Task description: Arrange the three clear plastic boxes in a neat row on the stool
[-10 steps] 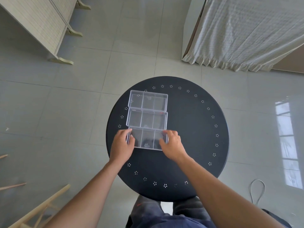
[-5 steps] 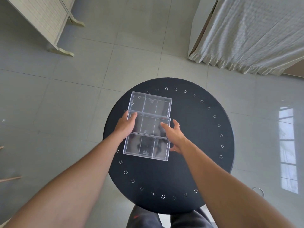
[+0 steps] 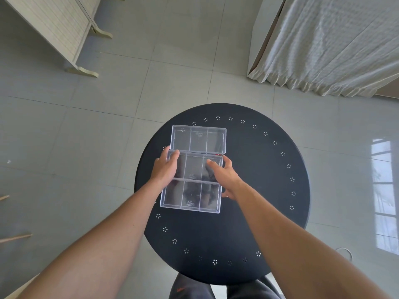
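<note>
Three clear plastic divided boxes lie edge to edge in a line on the round black stool (image 3: 254, 190), running away from me. The far box (image 3: 198, 139) lies by itself. The middle box (image 3: 194, 168) is clasped at both short ends: my left hand (image 3: 165, 168) grips its left end with the thumb on top, and my right hand (image 3: 224, 176) grips its right end with fingers over the rim. The near box (image 3: 191, 196) touches the middle one and no hand holds it; my right thumb hangs beside its right edge.
A pale wooden cabinet (image 3: 54, 29) stands on the tiled floor at upper left. A bed with a draped white cover (image 3: 323, 46) is at upper right. My knees (image 3: 194, 290) sit under the stool's near rim. A cable loop (image 3: 345, 253) lies at right.
Both hands left the near box and moved away from me onto the middle box. The view shifted, so the stool sits lower and further right in frame.
</note>
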The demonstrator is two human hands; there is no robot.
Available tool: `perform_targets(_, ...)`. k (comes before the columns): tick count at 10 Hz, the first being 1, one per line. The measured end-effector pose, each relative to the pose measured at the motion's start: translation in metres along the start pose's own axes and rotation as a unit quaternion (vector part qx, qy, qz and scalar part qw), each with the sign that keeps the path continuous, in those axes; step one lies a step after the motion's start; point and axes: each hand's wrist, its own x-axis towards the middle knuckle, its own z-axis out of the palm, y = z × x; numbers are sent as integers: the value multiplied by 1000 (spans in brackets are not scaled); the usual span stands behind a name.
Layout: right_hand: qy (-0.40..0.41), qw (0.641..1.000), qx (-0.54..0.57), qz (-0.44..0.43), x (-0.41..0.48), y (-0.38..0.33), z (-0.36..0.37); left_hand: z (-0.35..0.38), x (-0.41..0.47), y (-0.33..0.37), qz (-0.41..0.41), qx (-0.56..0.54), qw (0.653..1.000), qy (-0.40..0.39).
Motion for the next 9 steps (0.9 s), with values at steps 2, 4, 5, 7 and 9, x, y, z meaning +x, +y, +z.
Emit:
perform_targets(2, 12, 1000, -3, -4, 1, 0, -3, 0, -4, 0, -3, 4, 1000, 1)
perform_targets(4, 5, 1000, -17, -15, 9, -1, -10, 0, -5, 0, -6, -4, 1000, -4)
perform_targets(5, 7, 1000, -22, -15, 12, 2, -10, -1, -4, -1, -19, -12, 1000, -7)
perform_targets(7, 3, 999, -37, -29, 14, 8, -13, 1, -7, 1, -23, -8, 1000, 2)
perform_targets(9, 91, 983, -119, -111, 21, 29, -43, 32, -32, 13, 154, 66, 972, 167)
